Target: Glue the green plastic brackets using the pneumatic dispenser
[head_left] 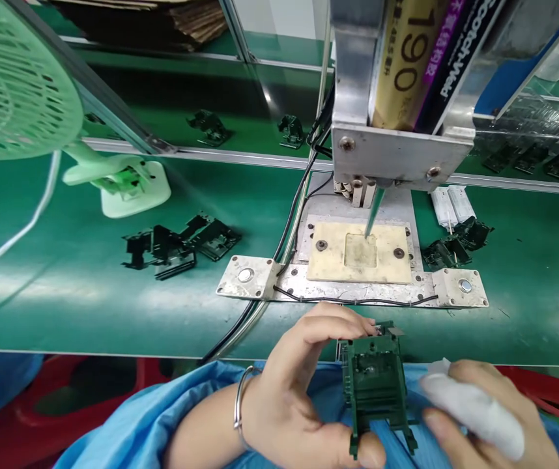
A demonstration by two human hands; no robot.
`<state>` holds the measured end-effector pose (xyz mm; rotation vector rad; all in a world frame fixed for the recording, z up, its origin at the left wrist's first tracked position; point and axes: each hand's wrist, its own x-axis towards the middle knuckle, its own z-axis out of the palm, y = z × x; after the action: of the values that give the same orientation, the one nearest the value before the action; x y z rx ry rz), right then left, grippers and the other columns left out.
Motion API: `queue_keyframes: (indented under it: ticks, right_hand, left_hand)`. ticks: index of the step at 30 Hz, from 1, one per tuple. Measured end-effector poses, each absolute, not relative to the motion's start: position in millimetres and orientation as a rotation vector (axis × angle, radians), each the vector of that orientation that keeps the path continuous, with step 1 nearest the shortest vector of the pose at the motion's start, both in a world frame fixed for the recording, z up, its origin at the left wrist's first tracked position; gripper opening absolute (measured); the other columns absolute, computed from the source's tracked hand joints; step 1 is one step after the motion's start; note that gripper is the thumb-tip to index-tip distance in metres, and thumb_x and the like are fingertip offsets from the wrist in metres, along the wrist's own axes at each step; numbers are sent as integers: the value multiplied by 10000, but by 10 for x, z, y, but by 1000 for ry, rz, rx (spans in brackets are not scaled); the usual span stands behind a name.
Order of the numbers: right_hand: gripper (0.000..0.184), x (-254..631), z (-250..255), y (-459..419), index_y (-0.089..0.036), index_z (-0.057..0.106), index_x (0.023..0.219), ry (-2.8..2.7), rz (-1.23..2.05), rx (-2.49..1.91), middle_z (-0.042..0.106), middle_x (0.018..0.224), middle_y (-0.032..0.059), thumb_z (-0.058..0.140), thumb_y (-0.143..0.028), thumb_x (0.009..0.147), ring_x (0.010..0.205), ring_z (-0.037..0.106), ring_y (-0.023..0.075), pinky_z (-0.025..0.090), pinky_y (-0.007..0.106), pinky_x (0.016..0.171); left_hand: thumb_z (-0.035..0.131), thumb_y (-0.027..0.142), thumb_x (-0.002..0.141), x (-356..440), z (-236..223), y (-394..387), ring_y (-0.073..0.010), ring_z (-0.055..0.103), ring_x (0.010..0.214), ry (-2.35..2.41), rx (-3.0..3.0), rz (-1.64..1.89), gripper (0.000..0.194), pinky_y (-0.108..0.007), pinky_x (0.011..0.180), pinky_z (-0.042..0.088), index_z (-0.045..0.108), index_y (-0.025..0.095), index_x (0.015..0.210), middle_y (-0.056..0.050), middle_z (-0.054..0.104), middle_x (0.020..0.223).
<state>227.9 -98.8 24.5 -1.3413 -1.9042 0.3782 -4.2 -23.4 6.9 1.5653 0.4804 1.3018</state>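
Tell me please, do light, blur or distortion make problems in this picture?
In the head view, pale sheen on the green table and a bright glint on the dark panel behind; also there, the white cable casts a soft shadow, the right hand looks slightly soft, and the fan seems stretched at the edge.

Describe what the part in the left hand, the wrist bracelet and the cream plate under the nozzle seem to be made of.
Part: likely molded plastic, dark green-black, with thin ribs and legs.
Bracelet: polished metal by its bright, silvery highlights.
Cream plate: probably plastic or resin, matte and smudged; the look leaves it open.
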Motion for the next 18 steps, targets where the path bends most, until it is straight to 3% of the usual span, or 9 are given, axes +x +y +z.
queue_keyframes:
  ticks: [2,4,7,13,16,18]
  right_hand:
    - [58,2155,218,-986,-228,644,920,-2008,427,-1250,607,699,13,613,-215,967,549,593,179,534,305,550]
    - [162,2040,191,-941,-225,579,812,-2040,453,-1129,519,588,-20,584,-202,972,441,495,148,458,288,456]
    - [298,1962,174,-876,-231,505,735,-1922,397,-1195,449,541,-22,521,-341,1011,410,451,157,379,311,396]
    - [255,2043,239,-869,-223,547,757,-1946,414,-1359,550,620,-4,537,-270,1008,523,565,171,457,294,513]
    - [384,1988,182,-822,-213,528,770,-1977,394,-1220,534,590,-5,386,-394,1077,491,532,159,431,294,486]
    - [414,1920,132,-768,-206,509,759,-2025,268,-1134,527,577,-6,309,-341,1095,469,498,147,383,299,465]
  left_hand:
    - [854,388,754,4,56,-279,-242,630,995,495,1575,1373,631,-396,937,568,546,174,1261,-95,598,1056]
    - [861,374,749,41,62,-297,-231,630,983,496,1595,1429,624,-373,927,574,553,153,1245,-90,598,1031]
    - [873,340,739,65,66,-283,-227,642,960,491,1662,1469,605,-380,915,582,569,152,1227,-79,609,997]
    - [879,308,730,103,18,-240,-241,670,934,552,1723,1503,613,-439,897,601,563,181,1240,-65,631,978]
    - [895,309,711,157,24,-243,-229,664,938,584,1692,1571,628,-404,905,591,571,190,1237,-53,628,983]
    - [900,315,705,194,45,-237,-220,666,919,616,1688,1594,623,-386,892,595,580,202,1226,-40,633,966]
